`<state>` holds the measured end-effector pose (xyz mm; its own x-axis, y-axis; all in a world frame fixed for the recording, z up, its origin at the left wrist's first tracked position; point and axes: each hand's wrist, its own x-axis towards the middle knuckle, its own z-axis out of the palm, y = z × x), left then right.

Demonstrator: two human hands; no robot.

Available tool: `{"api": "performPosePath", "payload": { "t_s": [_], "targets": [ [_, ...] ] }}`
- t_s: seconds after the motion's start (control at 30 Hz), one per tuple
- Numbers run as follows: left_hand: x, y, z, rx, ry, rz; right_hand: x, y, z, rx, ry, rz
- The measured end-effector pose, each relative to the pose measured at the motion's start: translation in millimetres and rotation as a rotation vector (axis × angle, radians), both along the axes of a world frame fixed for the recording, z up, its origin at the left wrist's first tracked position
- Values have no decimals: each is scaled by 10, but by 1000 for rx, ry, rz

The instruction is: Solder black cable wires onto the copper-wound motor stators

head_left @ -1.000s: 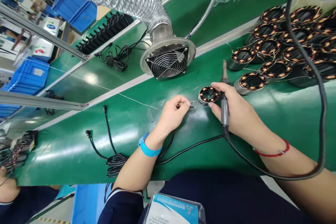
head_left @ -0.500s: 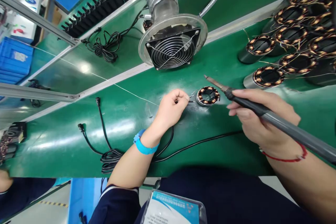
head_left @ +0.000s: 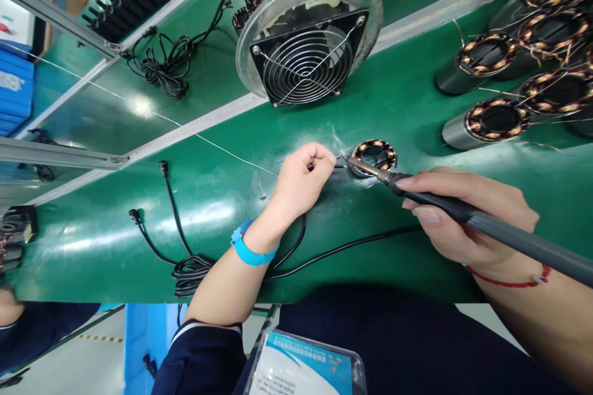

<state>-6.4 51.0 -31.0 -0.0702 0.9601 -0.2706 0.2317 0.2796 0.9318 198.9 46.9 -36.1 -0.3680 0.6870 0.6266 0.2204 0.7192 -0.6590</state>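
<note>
My right hand point(head_left: 472, 216) is wrapped round a soldering iron point(head_left: 435, 200), whose tip points left and meets the thin leads just beside a motor stator point(head_left: 374, 154). The stator stands on the green bench, with a ring of copper windings on top. Close to its left side, my left hand point(head_left: 306, 176) is closed in a pinch on thin solder wire point(head_left: 222, 149), which trails off to the upper left. A black cable point(head_left: 301, 237) passes beneath this hand; its end by the stator is partly hidden by the fingers.
A fume extractor fan point(head_left: 306, 65) hangs beyond the stator. Several wound stators point(head_left: 495, 120) stand at the right. Coiled black cable point(head_left: 194, 274) with plugs lies at the left. A co-worker's arm point(head_left: 9, 308) shows at the left edge.
My right hand has brought the iron's tip down and left, from above the stator to the leads at its left side. My left hand keeps its pinch. The view has shifted slightly.
</note>
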Motion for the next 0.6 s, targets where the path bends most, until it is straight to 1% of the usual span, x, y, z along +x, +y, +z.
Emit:
{"api": "performPosePath", "payload": {
  "t_s": [0.23,0.37,0.6],
  "targets": [
    [8,-4,20,13,-24,9,-17,-7,-32,-10,56,-18],
    [17,2,35,7,-16,12,-27,-6,-47,-15,40,-4],
    [23,5,33,5,-14,11,-34,0,-114,21,147,-46]
  ]
}}
